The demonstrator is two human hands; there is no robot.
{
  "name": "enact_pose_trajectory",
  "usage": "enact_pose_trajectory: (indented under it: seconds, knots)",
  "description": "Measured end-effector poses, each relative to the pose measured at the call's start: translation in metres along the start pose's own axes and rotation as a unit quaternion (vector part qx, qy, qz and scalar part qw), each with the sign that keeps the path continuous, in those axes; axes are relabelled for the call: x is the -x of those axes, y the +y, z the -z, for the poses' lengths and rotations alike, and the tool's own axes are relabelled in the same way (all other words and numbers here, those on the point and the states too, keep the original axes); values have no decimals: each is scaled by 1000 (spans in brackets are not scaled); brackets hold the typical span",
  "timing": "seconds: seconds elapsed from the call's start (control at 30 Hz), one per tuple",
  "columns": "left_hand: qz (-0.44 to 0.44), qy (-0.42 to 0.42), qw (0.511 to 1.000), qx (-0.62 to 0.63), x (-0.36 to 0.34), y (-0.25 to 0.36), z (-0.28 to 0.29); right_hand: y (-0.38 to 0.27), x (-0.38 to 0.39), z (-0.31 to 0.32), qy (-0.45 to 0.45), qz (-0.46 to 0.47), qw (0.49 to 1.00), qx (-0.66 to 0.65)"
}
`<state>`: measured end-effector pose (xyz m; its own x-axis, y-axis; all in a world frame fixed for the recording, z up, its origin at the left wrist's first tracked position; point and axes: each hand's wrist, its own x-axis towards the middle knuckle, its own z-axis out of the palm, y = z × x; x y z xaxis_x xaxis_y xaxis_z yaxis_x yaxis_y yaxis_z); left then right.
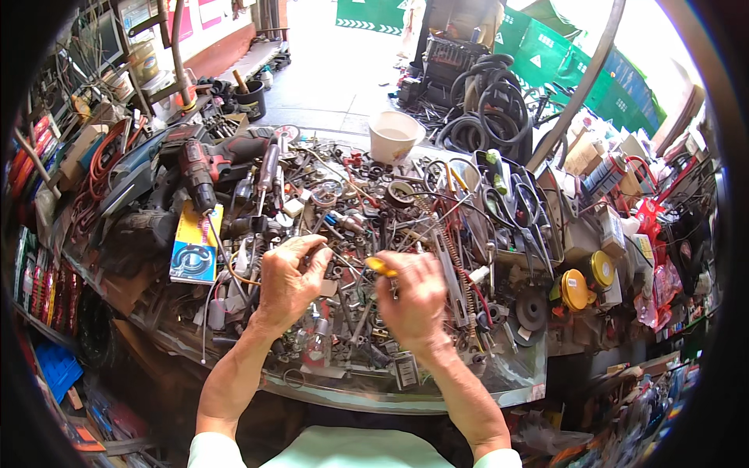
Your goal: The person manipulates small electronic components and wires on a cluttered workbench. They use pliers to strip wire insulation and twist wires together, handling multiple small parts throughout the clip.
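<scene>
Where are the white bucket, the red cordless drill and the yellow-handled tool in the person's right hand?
white bucket (394, 136), head view, on its front wall.
red cordless drill (204, 165), head view, on its red and black body.
yellow-handled tool (381, 267), head view, on the yellow handle, just above the right hand (413, 300).

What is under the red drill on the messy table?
The red drill lies on dark tools, its tip over a yellow and blue card. What lies beneath those is covered.
</scene>
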<state>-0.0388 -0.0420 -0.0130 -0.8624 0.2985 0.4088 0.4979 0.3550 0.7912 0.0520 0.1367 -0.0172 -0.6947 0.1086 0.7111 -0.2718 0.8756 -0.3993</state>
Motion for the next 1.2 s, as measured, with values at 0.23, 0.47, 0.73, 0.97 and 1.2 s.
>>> enact_pose_trajectory:
  seconds: [0.23,0.47,0.73,0.97,1.2]
  knots:
    - [10,8,1000,10,-1,3,1,-36,24,-7,-114,201,971,-55]
    - [6,6,1000,-15,0,7,3,-27,11,-2,-119,159,978,-63]
    - [-7,-1,1000,-30,0,12,4,22,12,31,-113,-117,966,201]
    - [-37,-11,998,-42,3,15,-1,1,15,23,-132,-95,978,134]
    - [-38,-31,998,-50,3,19,0,-19,24,12,-150,-49,981,117]
